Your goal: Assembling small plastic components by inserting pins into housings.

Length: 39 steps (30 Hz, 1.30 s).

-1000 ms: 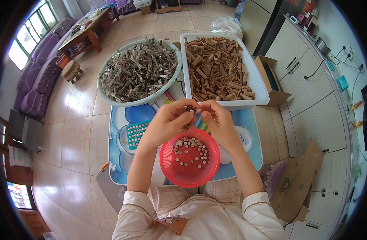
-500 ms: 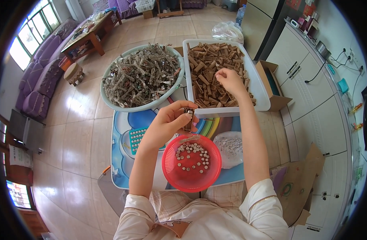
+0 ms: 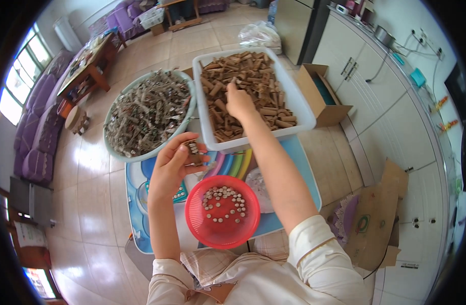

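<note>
Brown tubes (image 3: 253,86) fill the white bin (image 3: 301,109) ahead of the person, and the right hand (image 3: 239,100) reaches into the heap, fingers curled on one of them. The left hand (image 3: 174,165) is closed around a small brown tube (image 3: 193,148) held above the blue mat (image 3: 299,168). Just below sits a red basket (image 3: 222,212) of little pale caps (image 3: 221,203). Left of the bin, a round basin (image 3: 189,109) holds grey pieces (image 3: 144,114).
</note>
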Each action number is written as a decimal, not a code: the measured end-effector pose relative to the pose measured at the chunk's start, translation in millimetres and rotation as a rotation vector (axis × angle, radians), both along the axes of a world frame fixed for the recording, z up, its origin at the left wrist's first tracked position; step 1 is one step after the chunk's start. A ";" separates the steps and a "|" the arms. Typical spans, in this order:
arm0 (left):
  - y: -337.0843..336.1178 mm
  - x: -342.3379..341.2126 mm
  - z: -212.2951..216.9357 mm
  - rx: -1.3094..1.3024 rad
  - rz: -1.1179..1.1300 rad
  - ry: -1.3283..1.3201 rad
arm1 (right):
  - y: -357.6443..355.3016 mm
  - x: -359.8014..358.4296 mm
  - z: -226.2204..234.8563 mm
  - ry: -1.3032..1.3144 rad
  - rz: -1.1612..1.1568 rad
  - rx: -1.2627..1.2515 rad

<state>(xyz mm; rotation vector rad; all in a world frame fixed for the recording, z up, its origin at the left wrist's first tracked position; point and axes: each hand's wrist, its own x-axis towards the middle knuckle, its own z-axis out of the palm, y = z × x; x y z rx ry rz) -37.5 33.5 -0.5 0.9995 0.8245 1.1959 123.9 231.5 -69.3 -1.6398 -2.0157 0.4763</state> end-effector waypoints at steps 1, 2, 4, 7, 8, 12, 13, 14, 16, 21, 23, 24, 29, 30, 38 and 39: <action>-0.2 -1.4 -1.1 0.006 0.012 -0.001 | -4.5 -6.7 3.1 0.028 -0.024 -0.002; 0.6 -0.2 -2.5 0.011 0.019 -0.026 | -6.5 -8.1 3.3 0.064 -0.059 0.024; 4.3 0.0 -7.6 0.017 0.001 -0.092 | -6.2 -9.0 2.9 0.133 -0.130 0.125; 7.2 -2.0 -13.3 0.017 -0.030 -0.175 | -1.7 -3.2 -1.8 0.276 -0.214 0.325; 8.6 -4.3 -15.6 0.016 -0.007 -0.227 | -2.6 0.0 -1.1 0.321 -0.218 0.302; 14.6 -23.6 -30.7 0.002 0.014 -0.431 | -5.4 7.7 -0.2 0.468 -0.179 0.251; 13.4 -28.7 -32.3 -0.015 -0.014 -0.503 | -6.3 5.3 -1.2 0.557 -0.150 0.298; 12.1 -29.9 -36.0 -0.020 0.008 -0.530 | -8.9 6.9 3.1 0.578 -0.137 0.227; 8.8 -31.5 -39.5 -0.025 0.021 -0.544 | -10.5 8.9 5.3 0.557 -0.087 0.205; 4.6 -42.2 -55.3 -0.127 0.033 -0.566 | -14.5 11.9 13.6 0.602 -0.096 0.136; 4.9 -37.6 -56.6 -0.137 0.034 -0.551 | -15.9 14.4 14.7 0.616 -0.087 0.124; 4.9 -35.4 -57.2 -0.137 0.039 -0.543 | -15.4 15.7 16.0 0.607 -0.066 0.098; 8.0 -30.0 -56.7 -0.161 0.076 -0.536 | -17.5 14.8 16.9 0.582 -0.032 0.172; 8.8 -26.9 -55.5 -0.169 0.074 -0.539 | -19.1 16.3 18.2 0.611 -0.052 0.186; 23.5 1.0 -50.3 -0.122 0.072 -0.375 | -13.4 15.0 13.3 0.733 -0.005 0.178; 26.5 5.2 -50.8 -0.111 0.065 -0.362 | -12.8 15.0 10.9 0.722 -0.017 0.239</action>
